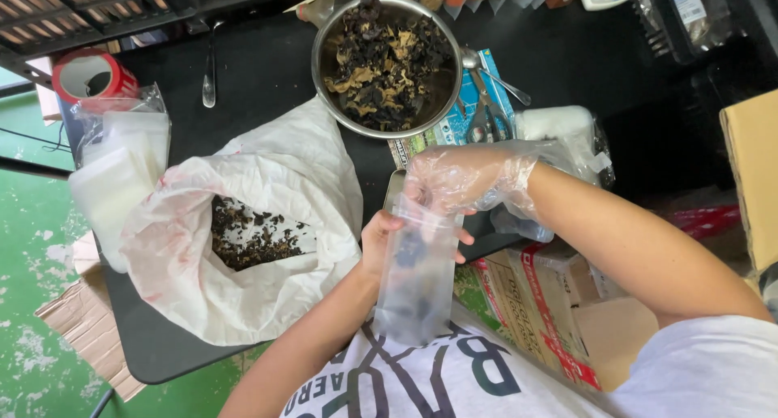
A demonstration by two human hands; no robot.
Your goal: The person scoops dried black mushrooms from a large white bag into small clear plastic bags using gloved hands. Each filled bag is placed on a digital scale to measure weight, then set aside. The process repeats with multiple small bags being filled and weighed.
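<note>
The bare left hand (379, 238) pinches the side of a small clear plastic pouch (417, 276), holding it upright so its mouth faces up. The right hand (462, 177), in a thin clear plastic glove, presses its fingers together at that mouth, just above the left grip. Dark dried fungus fills the round steel bowl (386, 63) far on the black tabletop (259, 69); more lies in the white plastic bag (243, 240) to the left.

A small food-packing stall: black table (267, 69), steel bowl (324, 85) of dried fungus, stacked clear pouches (113, 175), cardboard boxes (535, 296).
</note>
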